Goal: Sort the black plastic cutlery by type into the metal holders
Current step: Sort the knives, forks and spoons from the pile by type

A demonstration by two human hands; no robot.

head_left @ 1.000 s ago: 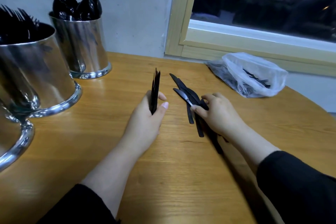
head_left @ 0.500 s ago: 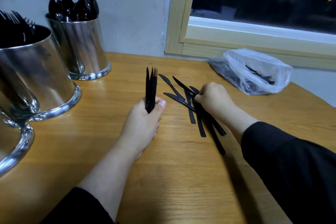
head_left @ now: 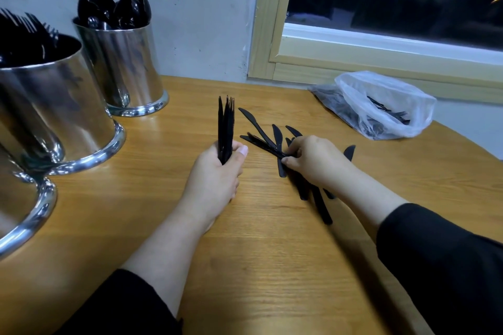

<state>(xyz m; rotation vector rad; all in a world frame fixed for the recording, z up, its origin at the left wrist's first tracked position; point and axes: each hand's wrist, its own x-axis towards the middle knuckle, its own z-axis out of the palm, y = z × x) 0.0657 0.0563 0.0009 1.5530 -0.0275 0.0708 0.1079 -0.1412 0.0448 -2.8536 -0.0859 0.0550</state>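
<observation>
Here, left hand (head_left: 217,171): fingers wrapped around an upright bundle of flat black plastic knives (head_left: 225,128).
Right hand (head_left: 315,160): curled, pinching handles in the loose fan of black plastic knives (head_left: 261,133) lying flat on the table.
Holders: shiny cylindrical metal holder of spoons (head_left: 125,62) by the wall; larger polished metal holder of forks (head_left: 51,100) nearer.
Surface: rounded, grained wooden table (head_left: 272,266).
Room: crinkled clear plastic bag (head_left: 381,103) of cutlery under the pale wood-framed window (head_left: 299,62).
</observation>
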